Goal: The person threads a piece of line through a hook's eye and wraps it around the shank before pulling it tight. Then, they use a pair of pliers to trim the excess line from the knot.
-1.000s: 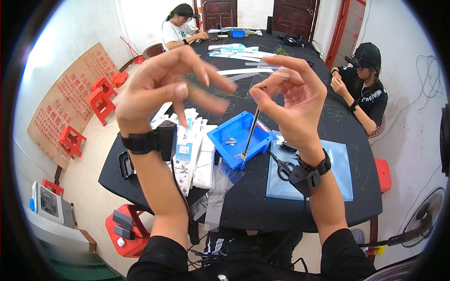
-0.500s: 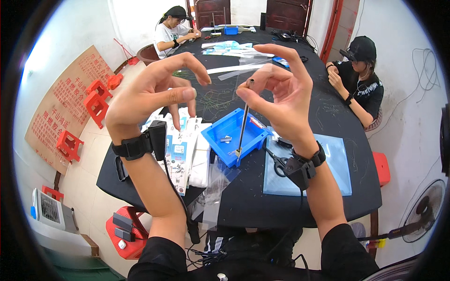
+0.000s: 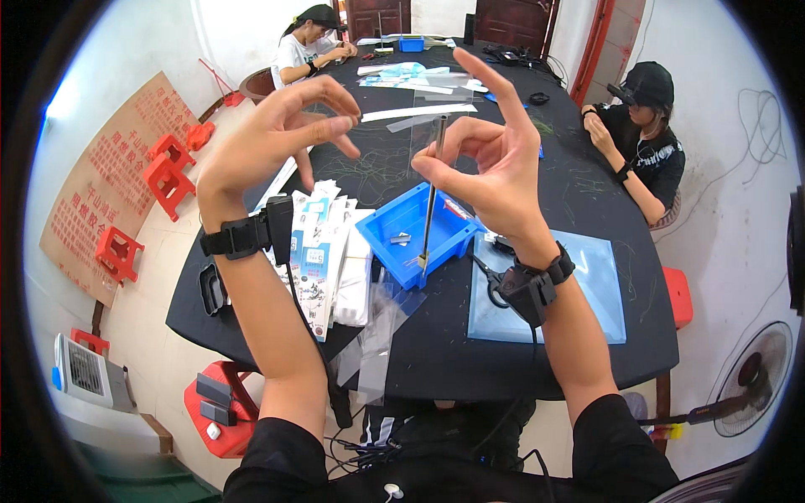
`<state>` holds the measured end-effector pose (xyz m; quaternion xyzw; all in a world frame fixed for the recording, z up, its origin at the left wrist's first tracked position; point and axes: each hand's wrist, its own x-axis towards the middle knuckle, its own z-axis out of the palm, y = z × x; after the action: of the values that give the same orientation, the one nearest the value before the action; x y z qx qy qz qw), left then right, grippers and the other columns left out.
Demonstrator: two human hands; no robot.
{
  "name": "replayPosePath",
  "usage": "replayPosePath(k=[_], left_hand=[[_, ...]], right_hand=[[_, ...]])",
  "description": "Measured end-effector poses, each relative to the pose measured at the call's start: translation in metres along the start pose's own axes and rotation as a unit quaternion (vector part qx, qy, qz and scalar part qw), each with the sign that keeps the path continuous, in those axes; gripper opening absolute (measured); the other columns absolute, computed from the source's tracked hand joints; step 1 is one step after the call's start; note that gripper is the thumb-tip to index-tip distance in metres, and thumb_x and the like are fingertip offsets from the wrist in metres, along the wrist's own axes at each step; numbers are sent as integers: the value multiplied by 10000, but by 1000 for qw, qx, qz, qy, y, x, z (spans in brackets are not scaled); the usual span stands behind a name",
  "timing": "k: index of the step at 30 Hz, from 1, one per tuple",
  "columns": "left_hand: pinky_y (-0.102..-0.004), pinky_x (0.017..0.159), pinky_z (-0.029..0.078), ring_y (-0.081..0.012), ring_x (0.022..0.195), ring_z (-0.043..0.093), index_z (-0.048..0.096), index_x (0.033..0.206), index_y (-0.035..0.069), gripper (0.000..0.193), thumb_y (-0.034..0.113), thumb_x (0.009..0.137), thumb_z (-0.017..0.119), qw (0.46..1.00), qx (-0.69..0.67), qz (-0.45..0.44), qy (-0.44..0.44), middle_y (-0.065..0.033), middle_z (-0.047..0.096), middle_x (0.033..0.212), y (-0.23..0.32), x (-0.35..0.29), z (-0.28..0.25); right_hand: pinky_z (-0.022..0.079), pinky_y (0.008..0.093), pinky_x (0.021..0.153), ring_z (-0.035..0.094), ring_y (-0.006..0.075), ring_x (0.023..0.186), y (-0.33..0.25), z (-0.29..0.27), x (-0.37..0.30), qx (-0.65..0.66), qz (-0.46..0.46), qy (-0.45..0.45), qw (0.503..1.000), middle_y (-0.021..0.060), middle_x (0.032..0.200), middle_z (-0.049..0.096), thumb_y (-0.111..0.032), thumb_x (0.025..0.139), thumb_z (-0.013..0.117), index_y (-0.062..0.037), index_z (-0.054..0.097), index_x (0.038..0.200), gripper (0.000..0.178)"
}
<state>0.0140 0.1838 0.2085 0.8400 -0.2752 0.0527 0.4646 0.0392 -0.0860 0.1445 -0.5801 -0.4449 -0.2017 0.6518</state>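
Observation:
My left hand (image 3: 289, 134) is raised over the left of the table, thumb and forefinger brought together and the other fingers curled. Anything between those tips is too fine to make out. My right hand (image 3: 495, 159) is up on the right, forefinger pointing upward, thumb and middle finger pinched together; what they hold cannot be made out. A thin metal rod (image 3: 429, 214) stands almost upright beside the right thumb tip, with a small brass-coloured piece low on it. Below lies a blue plastic tray (image 3: 381, 225) with a small metal piece (image 3: 400, 240) inside.
Printed paper packets (image 3: 314, 268) and clear bags (image 3: 377, 339) lie left of the tray. Scissors (image 3: 490, 281) rest on a blue folder (image 3: 579, 289) to the right. Thin green line (image 3: 377, 172) is strewn farther back. Two people (image 3: 646, 142) (image 3: 306, 50) sit around the table.
My left thumb and forefinger have closed together. My right forefinger has straightened upward, and that hand has shifted slightly left. The whole view has shifted a little.

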Motion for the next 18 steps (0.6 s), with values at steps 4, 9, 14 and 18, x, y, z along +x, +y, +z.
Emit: replayPosePath(k=[4,9,14,18], left_hand=[[-247,538,597,-214,1015,771,666,1210,18,335,299,1030,691,995,22,67,74,-123,702,1190,-3,3,-3],[-221,599,593,-171,989,753,683,1194,37,276,275,1060,643,983,55,116,130,-115,729,1148,0,4,-7],[-220,615,584,-151,957,744,693,1167,35,281,290,1079,617,983,56,120,128,-104,737,1108,6,4,-5],[-262,625,599,-175,896,758,711,1137,10,376,370,1080,619,990,38,106,87,-117,740,1089,11,4,-2]], right_hand=[[607,263,759,711,84,716,4,-1,-1,5,20,-34,999,18,732,719,42,765,838,-31,388,1610,961],[610,274,786,721,92,736,8,-3,-4,32,65,-65,995,9,724,705,53,764,835,-49,378,1626,981],[606,281,790,727,101,765,12,-7,-9,55,143,-134,979,13,751,714,35,774,846,-60,435,1598,926],[596,275,762,721,92,775,22,-11,-9,29,185,-259,947,23,780,730,-24,803,846,-51,595,1457,701]])
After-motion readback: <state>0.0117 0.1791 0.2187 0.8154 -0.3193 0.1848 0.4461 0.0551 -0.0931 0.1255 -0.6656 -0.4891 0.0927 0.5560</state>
